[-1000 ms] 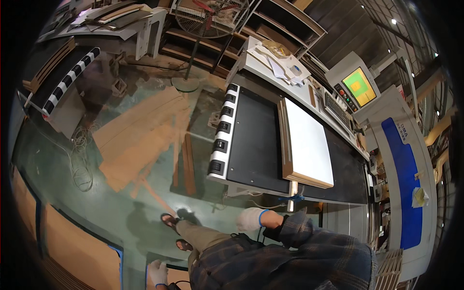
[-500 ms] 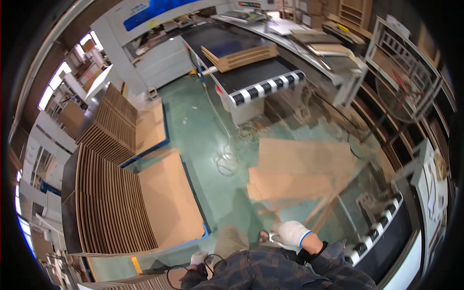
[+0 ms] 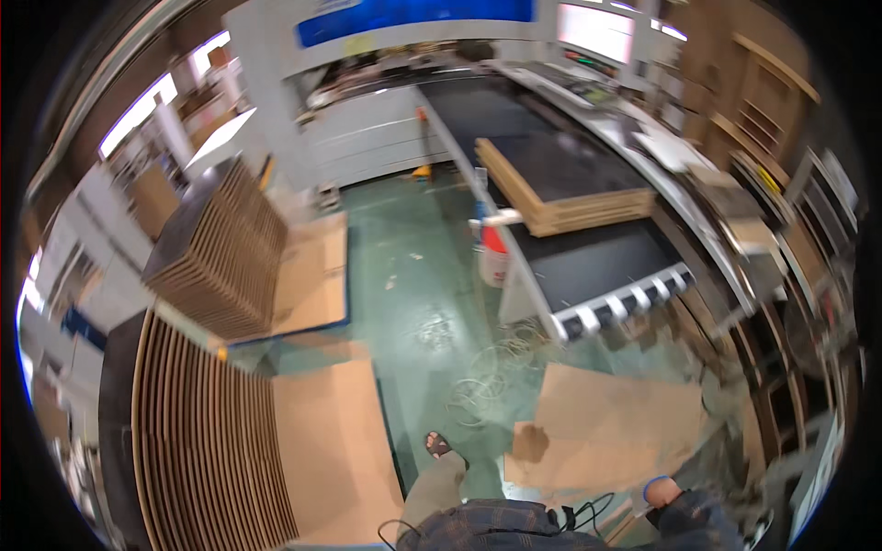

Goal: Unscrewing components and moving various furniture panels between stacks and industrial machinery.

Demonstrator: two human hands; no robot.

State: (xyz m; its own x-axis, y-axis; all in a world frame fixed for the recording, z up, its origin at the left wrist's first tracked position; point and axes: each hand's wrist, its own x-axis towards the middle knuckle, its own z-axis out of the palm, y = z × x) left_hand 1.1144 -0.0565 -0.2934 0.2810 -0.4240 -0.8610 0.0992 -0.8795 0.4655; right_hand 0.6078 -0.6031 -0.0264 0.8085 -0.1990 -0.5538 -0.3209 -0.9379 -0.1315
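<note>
My right hand (image 3: 640, 500), in a white knitted glove with a blue cuff edge, hangs low at the right beside my body. Its fingers are hidden, so I cannot tell whether it holds anything. Flat brown sheets (image 3: 617, 424) lie on the floor just beyond it, with a dark round stain on one corner. Thin black cable (image 3: 588, 511) loops at my waist between my body and that hand. My left hand is out of view. A sandalled foot (image 3: 438, 444) is on the green floor in front of me.
Tall rows of dark-faced panels (image 3: 207, 432) stand on edge at the left, with more panels (image 3: 225, 248) behind. Ahead, a black machine table (image 3: 597, 266) with a striped end carries stacked wooden frames (image 3: 588, 211). Loose hose (image 3: 478, 386) coils on the floor; a red-and-white bucket (image 3: 494, 257) stands beside the table.
I have moved forward, and the machine table and panels appear nearer. My left hand has dropped out of view. My right hand has shifted right and lower in the picture, its fingers now hidden.
</note>
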